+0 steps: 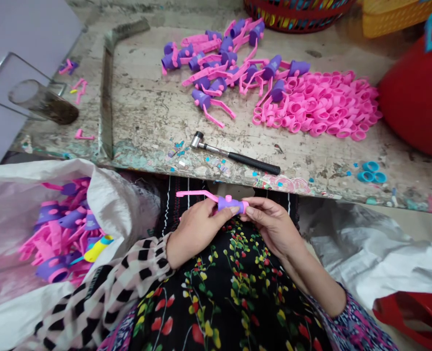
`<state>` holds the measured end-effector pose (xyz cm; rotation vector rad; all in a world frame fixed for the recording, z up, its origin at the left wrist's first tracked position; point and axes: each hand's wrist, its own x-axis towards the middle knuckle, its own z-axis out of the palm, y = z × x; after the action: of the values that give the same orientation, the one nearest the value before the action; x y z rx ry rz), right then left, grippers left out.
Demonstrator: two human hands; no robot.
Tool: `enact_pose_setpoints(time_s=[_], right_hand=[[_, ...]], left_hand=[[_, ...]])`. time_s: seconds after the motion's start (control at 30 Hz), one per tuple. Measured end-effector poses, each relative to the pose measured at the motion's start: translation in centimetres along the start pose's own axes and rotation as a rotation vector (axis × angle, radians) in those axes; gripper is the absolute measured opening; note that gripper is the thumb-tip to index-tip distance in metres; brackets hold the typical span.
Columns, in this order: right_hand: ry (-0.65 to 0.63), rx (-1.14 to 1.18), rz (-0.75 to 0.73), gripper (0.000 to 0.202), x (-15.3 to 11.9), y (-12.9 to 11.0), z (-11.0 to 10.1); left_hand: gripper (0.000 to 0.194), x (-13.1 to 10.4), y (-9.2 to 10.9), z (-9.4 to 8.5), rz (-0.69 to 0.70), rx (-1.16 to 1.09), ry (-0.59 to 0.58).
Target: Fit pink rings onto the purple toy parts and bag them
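Roughly at lap height, both hands meet over a black floral dress: the left hand (196,229) curls around a small purple plastic cap with a long pink plastic handle (223,201), thumb pressed on its side, while the right hand (272,224) pinches the cap's pink end between thumb and fingertips. The piece sits just below the edge of a worn, paint-flecked wooden bench (146,112), its handle pointing to the person's left.

On the bench lies one small metal hammer with a black grip (234,154), near the front edge. Behind it is a loose heap of finished purple-and-pink pieces (223,58), too tangled to count exactly, and to the right of that a dense pile of pink plastic rings (325,102), many dozens. Three blue plastic rings (371,173) lie together by the front right edge. One clear glass tumbler (42,100) stands at the far left, beyond a raised metal strip.

Beside the person's left knee, a white woven sack (22,214) holds more purple-and-pink pieces with one yellow part among them. A red woven basket (296,12) and a yellow one sit at the bench's back edge
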<state>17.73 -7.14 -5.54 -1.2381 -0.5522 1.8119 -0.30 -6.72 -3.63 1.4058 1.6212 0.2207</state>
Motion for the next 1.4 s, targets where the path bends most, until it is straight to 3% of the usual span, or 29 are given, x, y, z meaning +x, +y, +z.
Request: enact_pose_setpoints(time_s=[0.4, 0.5, 0.7, 0.8, 1.0, 1.4], right_hand=[[0.007, -0.053, -0.084, 0.023, 0.7, 1.1, 0.3], [0.01, -0.162, -0.161, 0.02, 0.3, 0.9, 0.4], [0.022, -0.414, -0.488, 0.027, -1.5, -0.6, 1.3], [0.022, -0.493, -0.574, 0.029, -2.0, -1.0, 1.6], [0.0, -0.647, -0.701, 0.024, -2.3, -1.4, 1.6], [-0.009, -0.69, -0.719, 0.024, -2.3, -1.4, 1.3]], left_hand=[[0.044, -0.3, 0.1, 0.3, 0.024, -0.007, 0.089], [0.044, 0.1, 0.0, 0.3, 0.028, -0.076, 0.013], [0.042, 0.5, 0.6, 0.0, 0.001, -0.712, -0.342], [0.043, 0.6, 0.5, -0.2, -0.008, -0.825, -0.452], [0.039, 0.7, 0.0, 0.0, 0.007, -0.905, -0.482], [0.042, 0.6, 0.3, -0.4, 0.003, -0.82, -0.501]])
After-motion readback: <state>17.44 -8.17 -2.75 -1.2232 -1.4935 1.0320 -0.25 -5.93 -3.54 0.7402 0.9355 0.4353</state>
